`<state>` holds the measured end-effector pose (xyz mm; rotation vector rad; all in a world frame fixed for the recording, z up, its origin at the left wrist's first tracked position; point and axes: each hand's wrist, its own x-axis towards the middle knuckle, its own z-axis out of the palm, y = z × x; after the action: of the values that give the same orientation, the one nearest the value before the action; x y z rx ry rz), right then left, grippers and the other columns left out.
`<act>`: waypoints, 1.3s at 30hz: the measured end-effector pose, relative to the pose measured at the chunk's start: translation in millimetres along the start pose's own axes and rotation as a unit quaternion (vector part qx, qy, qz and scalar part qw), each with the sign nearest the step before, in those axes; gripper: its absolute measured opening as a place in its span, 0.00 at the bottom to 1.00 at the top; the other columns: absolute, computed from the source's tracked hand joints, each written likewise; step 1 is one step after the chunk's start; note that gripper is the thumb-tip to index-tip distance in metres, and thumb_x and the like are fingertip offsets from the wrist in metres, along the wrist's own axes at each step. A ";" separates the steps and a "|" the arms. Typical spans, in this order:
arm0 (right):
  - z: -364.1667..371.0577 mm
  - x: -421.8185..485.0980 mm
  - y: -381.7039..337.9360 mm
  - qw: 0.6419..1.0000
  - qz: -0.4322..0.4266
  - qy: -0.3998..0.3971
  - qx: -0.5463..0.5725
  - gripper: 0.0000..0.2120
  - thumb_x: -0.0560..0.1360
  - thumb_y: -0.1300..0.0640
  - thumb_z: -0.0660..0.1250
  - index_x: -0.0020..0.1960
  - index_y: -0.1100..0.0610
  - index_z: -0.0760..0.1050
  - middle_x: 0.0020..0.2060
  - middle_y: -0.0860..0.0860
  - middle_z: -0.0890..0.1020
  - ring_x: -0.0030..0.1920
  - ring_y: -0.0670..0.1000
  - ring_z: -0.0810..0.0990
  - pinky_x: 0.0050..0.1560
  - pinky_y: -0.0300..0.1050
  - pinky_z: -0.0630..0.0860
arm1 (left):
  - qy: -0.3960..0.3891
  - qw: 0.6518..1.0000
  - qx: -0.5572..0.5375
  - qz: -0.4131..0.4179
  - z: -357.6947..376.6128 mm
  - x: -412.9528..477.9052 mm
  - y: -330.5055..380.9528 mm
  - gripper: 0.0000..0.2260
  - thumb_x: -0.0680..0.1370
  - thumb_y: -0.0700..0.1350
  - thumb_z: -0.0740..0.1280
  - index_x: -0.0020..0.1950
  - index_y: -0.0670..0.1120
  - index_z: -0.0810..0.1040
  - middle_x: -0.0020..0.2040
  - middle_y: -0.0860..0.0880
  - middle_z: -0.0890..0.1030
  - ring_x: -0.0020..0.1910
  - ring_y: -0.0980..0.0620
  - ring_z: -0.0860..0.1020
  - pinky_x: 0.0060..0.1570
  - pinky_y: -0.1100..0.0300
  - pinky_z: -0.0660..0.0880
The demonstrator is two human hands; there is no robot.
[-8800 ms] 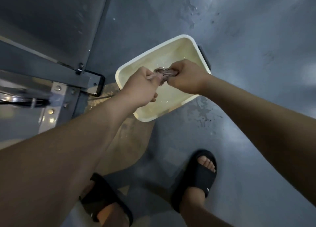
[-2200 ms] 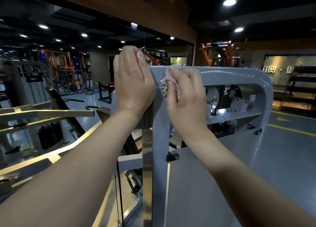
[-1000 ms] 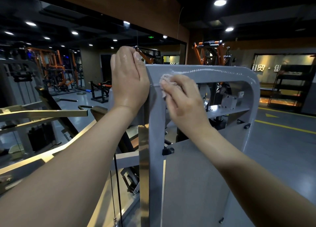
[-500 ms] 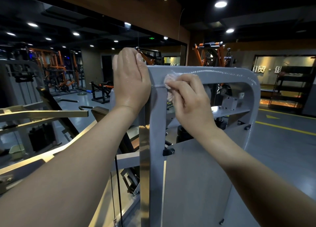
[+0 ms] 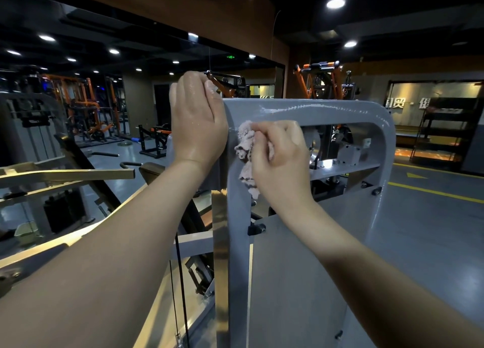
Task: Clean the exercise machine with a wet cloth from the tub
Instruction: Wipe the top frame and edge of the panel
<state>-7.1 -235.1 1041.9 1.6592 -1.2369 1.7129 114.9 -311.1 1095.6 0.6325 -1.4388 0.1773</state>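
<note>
The exercise machine's grey frame (image 5: 314, 110) stands right in front of me, its top bar glistening wet. My right hand (image 5: 281, 161) grips a small pinkish wet cloth (image 5: 246, 153) and presses it against the frame's left upright, just below the top corner. My left hand (image 5: 197, 119), wet, lies with straight fingers on the outer left side of that same corner. The tub is out of view.
A grey panel (image 5: 301, 282) fills the frame below the opening, with pulley parts (image 5: 351, 151) behind it. A cable (image 5: 180, 290) and gold-coloured bars (image 5: 68, 174) lie to the left. Orange machines (image 5: 319, 83) stand across the grey floor (image 5: 432, 216).
My right hand has slid the cloth down from the top corner onto the left upright. My left hand has stayed on the corner.
</note>
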 end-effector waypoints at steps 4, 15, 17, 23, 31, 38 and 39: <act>1.9 -10.8 6.4 0.994 -0.095 -0.036 -0.032 0.18 0.78 0.63 0.71 0.67 0.64 0.77 0.58 0.60 0.73 0.56 0.41 0.69 0.58 0.25 0.67 | 0.000 1.000 0.003 0.007 -1.3 -0.2 -0.8 0.10 0.86 0.43 0.54 0.51 0.41 0.72 0.45 0.48 0.70 0.47 0.50 0.68 0.46 0.63 0.61; 4.6 8.4 22.3 0.985 -0.151 -0.030 -0.083 0.14 0.79 0.68 0.65 0.64 0.64 0.78 0.56 0.61 0.75 0.49 0.53 0.76 0.48 0.47 0.81 | -0.039 0.998 -0.048 0.003 -9.3 2.1 -4.2 0.06 0.86 0.43 0.56 0.50 0.47 0.68 0.47 0.52 0.71 0.48 0.54 0.68 0.48 0.72 0.64; 4.7 8.6 21.4 0.988 -0.128 -0.013 -0.086 0.12 0.80 0.68 0.65 0.63 0.66 0.79 0.55 0.60 0.75 0.46 0.50 0.75 0.45 0.45 0.79 | -0.031 0.999 -0.039 0.006 -8.7 1.2 -3.3 0.06 0.86 0.43 0.56 0.50 0.48 0.68 0.46 0.52 0.71 0.49 0.53 0.69 0.48 0.71 0.64; 1.3 19.1 25.6 0.974 -0.187 -0.058 -0.117 0.16 0.80 0.67 0.63 0.68 0.65 0.76 0.54 0.62 0.75 0.48 0.57 0.77 0.42 0.52 0.80 | -0.003 0.996 -0.034 -0.082 1.6 2.6 13.3 0.06 0.83 0.46 0.57 0.47 0.48 0.69 0.46 0.52 0.72 0.52 0.52 0.68 0.47 0.67 0.63; 5.7 26.0 28.5 0.979 -0.175 -0.040 -0.095 0.15 0.80 0.68 0.66 0.66 0.66 0.78 0.51 0.61 0.75 0.42 0.53 0.74 0.37 0.47 0.78 | 0.096 0.989 0.057 -0.098 29.4 -3.7 21.6 0.13 0.85 0.48 0.53 0.52 0.42 0.73 0.52 0.44 0.74 0.53 0.46 0.70 0.54 0.55 0.65; -9.1 39.5 55.8 0.987 -0.132 0.002 -0.093 0.11 0.83 0.66 0.64 0.64 0.65 0.78 0.52 0.59 0.76 0.42 0.52 0.77 0.39 0.47 0.80 | 0.099 0.991 0.052 -0.072 32.3 -4.5 17.9 0.13 0.85 0.46 0.53 0.52 0.41 0.73 0.50 0.43 0.74 0.52 0.44 0.71 0.55 0.50 0.69; -5.3 38.7 49.8 0.986 -0.140 -0.002 -0.085 0.11 0.82 0.66 0.64 0.63 0.66 0.78 0.53 0.59 0.77 0.45 0.52 0.78 0.43 0.47 0.81 | 0.100 0.991 0.055 -0.069 33.2 -4.0 17.5 0.13 0.85 0.46 0.53 0.52 0.40 0.73 0.50 0.43 0.74 0.51 0.44 0.71 0.55 0.54 0.67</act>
<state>-57.5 -265.4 1065.1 1.6465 -1.0616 1.3963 77.2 -312.3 1097.1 0.7809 -1.1945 0.2067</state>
